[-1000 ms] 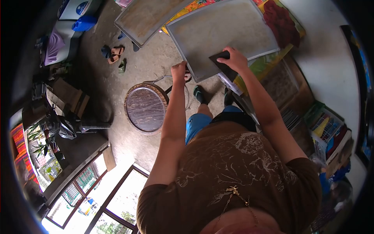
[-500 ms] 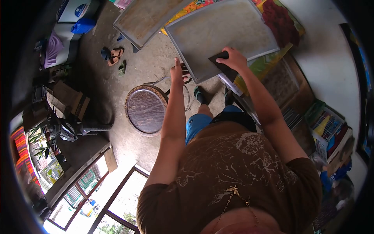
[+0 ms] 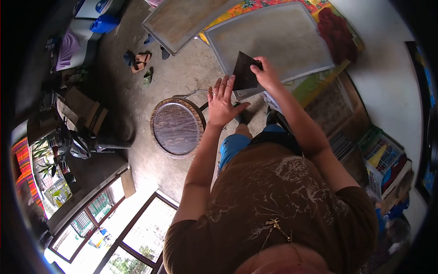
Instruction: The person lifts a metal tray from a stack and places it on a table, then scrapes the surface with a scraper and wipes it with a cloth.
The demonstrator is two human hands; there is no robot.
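My right hand (image 3: 268,74) grips a thin, dark, flat rectangular piece (image 3: 245,72) by its right edge, thumb on the near face. The piece is held tilted over the left corner of a large grey tray-like panel (image 3: 278,39) with a raised light rim. Flat and with fingers stretched out, my left hand (image 3: 222,101) is beside that corner, its fingertips right at the piece's left edge. A ring shows on one of its fingers.
Another framed panel (image 3: 175,23) lies to the far left on a flowered cloth (image 3: 223,18). A dark red cloth (image 3: 336,35) is bunched at the right. A round wooden stool (image 3: 177,128) stands left of my legs. Sandals (image 3: 140,62) lie on the concrete floor.
My left hand has swung from the panel's side edge to the dark piece, fingers spreading out. My right hand has raised and turned the piece more upright.
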